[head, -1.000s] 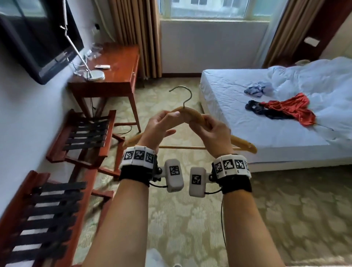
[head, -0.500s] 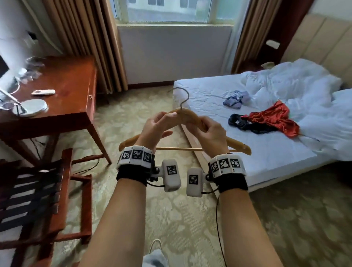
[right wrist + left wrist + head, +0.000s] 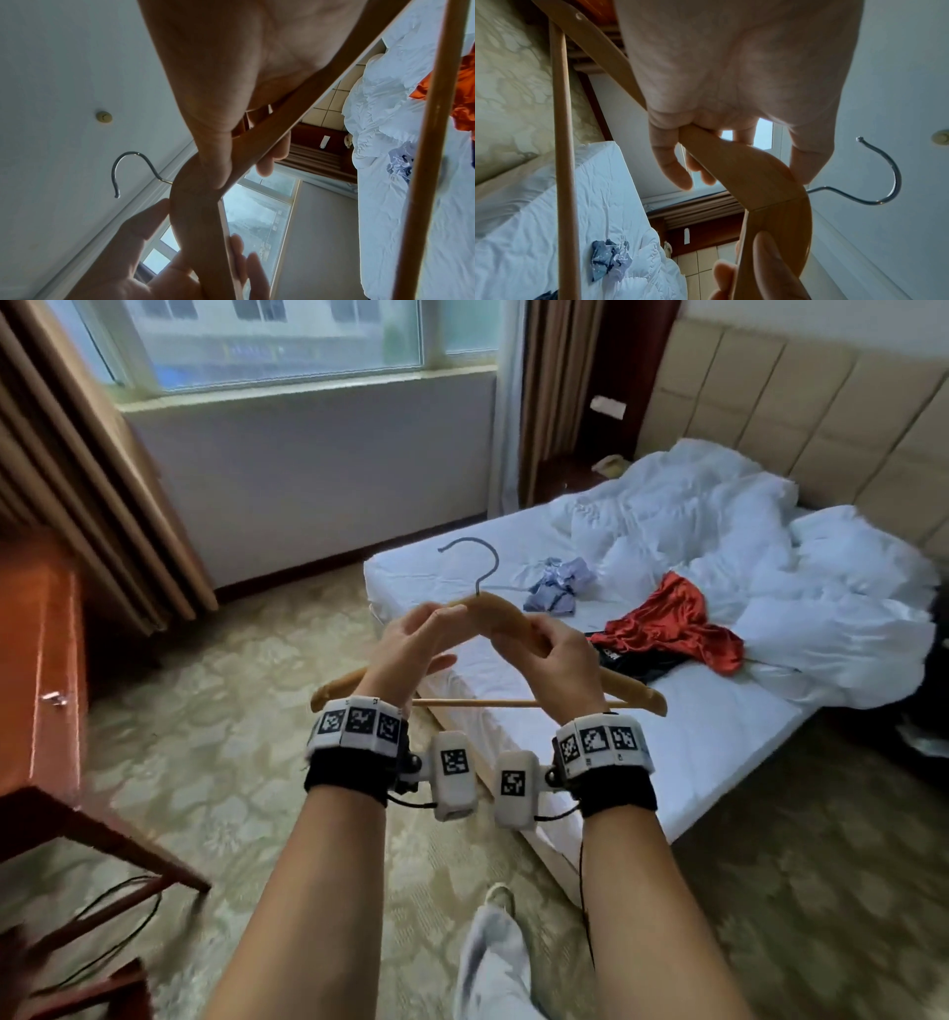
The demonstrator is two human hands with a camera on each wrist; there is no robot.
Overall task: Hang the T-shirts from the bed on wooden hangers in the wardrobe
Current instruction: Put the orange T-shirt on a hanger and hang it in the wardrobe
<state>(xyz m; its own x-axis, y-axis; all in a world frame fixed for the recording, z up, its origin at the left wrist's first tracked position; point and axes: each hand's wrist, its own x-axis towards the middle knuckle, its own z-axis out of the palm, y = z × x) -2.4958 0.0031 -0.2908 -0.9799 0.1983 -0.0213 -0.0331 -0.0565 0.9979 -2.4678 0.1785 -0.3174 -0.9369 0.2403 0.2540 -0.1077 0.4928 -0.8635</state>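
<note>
Left hand (image 3: 411,642) and right hand (image 3: 552,654) each pinch hanger (image 3: 513,616) near hook, carrying it bedward. Red shirt (image 3: 672,624), black shirt (image 3: 637,662), blue shirt (image 3: 557,588) mid-bed (image 3: 719,737). Next: free one hand, grab shirt.

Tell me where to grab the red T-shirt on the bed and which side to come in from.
Probably take the red T-shirt at its raised, bunched upper end near the white duvet, coming down from above on the foot-of-bed side. That hump offers a fold to pinch, while its lower edge overlaps the black garment, so a low grip risks dragging both. First free one hand from the wooden hanger.
</note>
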